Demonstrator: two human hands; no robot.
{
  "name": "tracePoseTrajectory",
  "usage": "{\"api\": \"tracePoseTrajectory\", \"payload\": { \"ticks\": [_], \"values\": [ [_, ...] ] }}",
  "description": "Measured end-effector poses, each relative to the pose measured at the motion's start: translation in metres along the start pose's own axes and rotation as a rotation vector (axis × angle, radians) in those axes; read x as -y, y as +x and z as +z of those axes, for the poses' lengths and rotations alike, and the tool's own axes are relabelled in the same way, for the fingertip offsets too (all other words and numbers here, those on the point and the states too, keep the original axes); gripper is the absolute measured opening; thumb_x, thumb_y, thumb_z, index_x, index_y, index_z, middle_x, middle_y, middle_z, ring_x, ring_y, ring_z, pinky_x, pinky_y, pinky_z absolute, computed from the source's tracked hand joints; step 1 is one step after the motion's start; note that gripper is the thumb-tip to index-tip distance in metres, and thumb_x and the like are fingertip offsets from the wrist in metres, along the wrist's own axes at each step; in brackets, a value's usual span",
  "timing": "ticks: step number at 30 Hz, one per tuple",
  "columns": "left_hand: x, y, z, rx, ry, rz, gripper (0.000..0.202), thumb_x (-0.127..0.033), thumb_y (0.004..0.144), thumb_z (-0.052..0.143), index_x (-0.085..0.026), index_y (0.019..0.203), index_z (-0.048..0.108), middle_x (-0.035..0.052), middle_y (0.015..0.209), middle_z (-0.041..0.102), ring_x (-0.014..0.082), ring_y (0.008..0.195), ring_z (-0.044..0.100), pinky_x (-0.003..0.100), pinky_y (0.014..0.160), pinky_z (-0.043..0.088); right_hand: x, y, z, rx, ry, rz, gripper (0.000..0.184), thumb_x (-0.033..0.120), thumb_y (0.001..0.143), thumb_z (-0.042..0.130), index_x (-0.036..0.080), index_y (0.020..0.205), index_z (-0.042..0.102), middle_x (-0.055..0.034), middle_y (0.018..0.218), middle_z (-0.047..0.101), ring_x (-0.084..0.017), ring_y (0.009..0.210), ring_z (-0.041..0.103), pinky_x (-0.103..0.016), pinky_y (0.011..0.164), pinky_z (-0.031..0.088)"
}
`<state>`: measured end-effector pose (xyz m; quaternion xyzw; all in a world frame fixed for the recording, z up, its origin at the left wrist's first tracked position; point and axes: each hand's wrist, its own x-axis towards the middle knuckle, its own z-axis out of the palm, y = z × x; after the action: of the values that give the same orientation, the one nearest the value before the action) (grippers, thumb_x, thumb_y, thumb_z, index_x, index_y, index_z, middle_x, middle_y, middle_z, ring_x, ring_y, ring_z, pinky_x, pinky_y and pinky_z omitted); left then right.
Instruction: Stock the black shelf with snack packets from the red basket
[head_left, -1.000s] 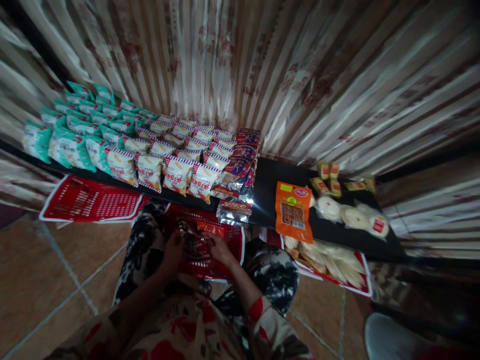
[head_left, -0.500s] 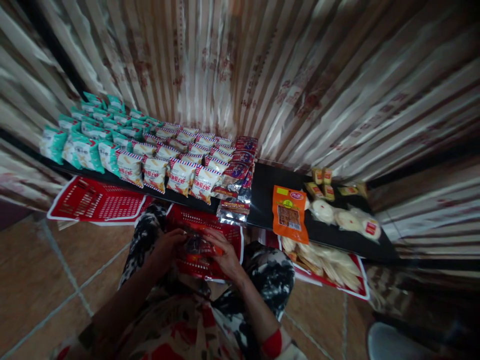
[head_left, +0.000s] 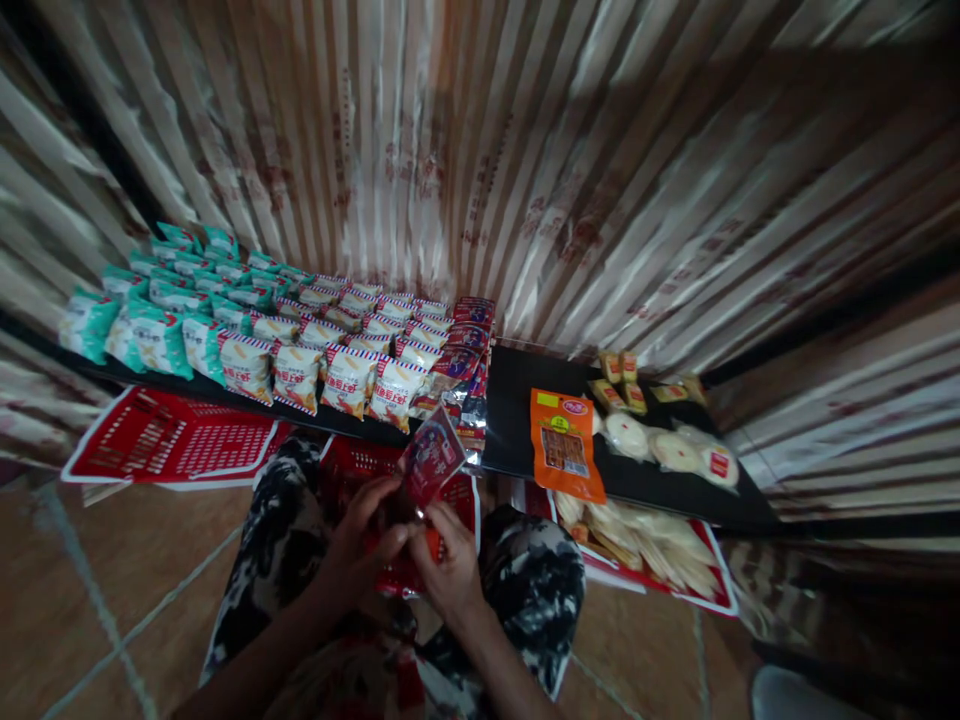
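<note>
A dark red snack packet [head_left: 435, 455] with a clear edge stands tilted above the red basket [head_left: 364, 455] between my knees. My right hand [head_left: 448, 568] pinches its lower end. My left hand [head_left: 366, 532] is closed at the packet's lower left side, the fingertips of both hands close together. Beyond the packet, a row of similar dark red packets [head_left: 469, 345] overlaps on the black shelf. White snack bags [head_left: 346, 378] with striped tops stand in rows to the left of them. Part of the basket's contents is hidden under my hands; something orange shows there.
Teal snack bags [head_left: 157, 338] fill the shelf's left end. On the right lie an orange packet [head_left: 566, 445], round white wrapped cakes [head_left: 675, 450] and small yellow packets [head_left: 622, 380]. Red baskets [head_left: 176, 435] sit below the shelf [head_left: 510, 400]; one holds pale flat packs [head_left: 645, 545].
Both hands have come up out of the basket, and a dark red packet now shows raised between them. The view has shifted slightly, so the shelf sits lower in the picture.
</note>
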<state>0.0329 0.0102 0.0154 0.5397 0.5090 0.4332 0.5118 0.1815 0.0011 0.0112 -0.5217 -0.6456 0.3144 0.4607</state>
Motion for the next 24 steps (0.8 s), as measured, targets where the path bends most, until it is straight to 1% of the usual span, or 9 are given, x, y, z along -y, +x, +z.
{"api": "tracePoseTrajectory", "payload": {
  "ticks": [3, 7, 9, 12, 15, 17, 20, 22, 24],
  "values": [
    [0.003, -0.007, 0.009, -0.040, -0.088, -0.135, 0.046, -0.043, 0.071, 0.061, -0.022, 0.112, 0.057, 0.0068, 0.119, 0.060, 0.0258, 0.112, 0.053, 0.035, 0.096, 0.044, 0.008, -0.005, 0.004, 0.022, -0.018, -0.114, 0.033, 0.022, 0.082, 0.054, 0.026, 0.114, 0.060, -0.0082, 0.102, 0.063, -0.021, 0.093, 0.059, -0.036, 0.078, 0.050],
    [-0.010, -0.003, 0.015, -0.078, -0.202, -0.263, 0.042, -0.051, 0.068, 0.062, -0.020, 0.098, 0.062, 0.0060, 0.105, 0.067, 0.0257, 0.102, 0.060, 0.034, 0.088, 0.050, 0.011, -0.005, -0.002, -0.042, -0.078, -0.212, 0.036, 0.016, 0.084, 0.050, 0.029, 0.117, 0.058, -0.0077, 0.102, 0.063, -0.021, 0.095, 0.059, -0.037, 0.081, 0.050],
    [-0.021, 0.001, 0.017, -0.050, -0.251, -0.285, 0.044, -0.051, 0.066, 0.064, -0.021, 0.098, 0.064, 0.0055, 0.101, 0.068, 0.0260, 0.100, 0.061, 0.034, 0.084, 0.052, 0.009, 0.001, -0.013, -0.151, -0.101, -0.158, 0.034, 0.018, 0.083, 0.052, 0.028, 0.115, 0.059, -0.0080, 0.105, 0.062, -0.022, 0.099, 0.057, -0.037, 0.084, 0.049],
    [-0.036, 0.009, 0.021, 0.006, -0.335, -0.298, 0.045, -0.051, 0.065, 0.066, -0.022, 0.100, 0.065, 0.0056, 0.098, 0.069, 0.0266, 0.099, 0.062, 0.034, 0.082, 0.053, 0.005, 0.011, -0.030, -0.306, -0.008, 0.058, 0.039, 0.027, 0.080, 0.059, 0.025, 0.119, 0.054, -0.0092, 0.115, 0.059, -0.023, 0.103, 0.057, -0.037, 0.086, 0.049],
    [-0.048, 0.018, 0.027, 0.061, -0.388, -0.300, 0.046, -0.053, 0.065, 0.066, -0.023, 0.100, 0.066, 0.0056, 0.098, 0.070, 0.0268, 0.096, 0.063, 0.035, 0.081, 0.053, 0.004, 0.018, -0.042, -0.264, 0.230, 0.229, 0.046, 0.036, 0.078, 0.061, 0.023, 0.121, 0.050, -0.0080, 0.109, 0.063, -0.020, 0.093, 0.062, -0.032, 0.078, 0.053],
    [-0.056, 0.025, 0.031, 0.130, -0.399, -0.287, 0.047, -0.053, 0.066, 0.066, -0.022, 0.101, 0.065, 0.0057, 0.099, 0.070, 0.0265, 0.093, 0.064, 0.035, 0.081, 0.053, 0.006, 0.020, -0.046, -0.245, 0.312, 0.271, 0.045, 0.038, 0.076, 0.063, 0.022, 0.116, 0.053, -0.0062, 0.102, 0.066, -0.020, 0.089, 0.064, -0.030, 0.075, 0.054],
    [-0.063, 0.042, 0.040, 0.250, -0.374, -0.251, 0.045, -0.048, 0.071, 0.063, -0.020, 0.107, 0.062, 0.0060, 0.102, 0.068, 0.0249, 0.095, 0.063, 0.035, 0.084, 0.051, 0.009, 0.028, -0.051, -0.299, 0.335, 0.290, 0.037, 0.040, 0.073, 0.065, 0.021, 0.104, 0.059, -0.0047, 0.095, 0.068, -0.019, 0.083, 0.064, -0.028, 0.071, 0.053],
    [-0.063, 0.059, 0.048, 0.274, -0.331, -0.191, 0.044, -0.044, 0.074, 0.061, -0.019, 0.112, 0.059, 0.0070, 0.105, 0.067, 0.0241, 0.098, 0.062, 0.034, 0.087, 0.050, 0.008, 0.040, -0.059, -0.320, 0.376, 0.287, 0.035, 0.043, 0.073, 0.065, 0.021, 0.099, 0.059, -0.0040, 0.090, 0.069, -0.019, 0.078, 0.064, -0.028, 0.068, 0.053],
    [-0.062, 0.079, 0.057, 0.250, -0.296, -0.111, 0.051, -0.040, 0.075, 0.060, -0.018, 0.120, 0.052, 0.0095, 0.108, 0.065, 0.0240, 0.099, 0.061, 0.034, 0.086, 0.050, 0.005, 0.060, -0.069, -0.325, 0.424, 0.267, 0.036, 0.045, 0.072, 0.064, 0.021, 0.098, 0.058, -0.0036, 0.090, 0.068, -0.018, 0.078, 0.064, -0.028, 0.069, 0.052]
  ]
}}
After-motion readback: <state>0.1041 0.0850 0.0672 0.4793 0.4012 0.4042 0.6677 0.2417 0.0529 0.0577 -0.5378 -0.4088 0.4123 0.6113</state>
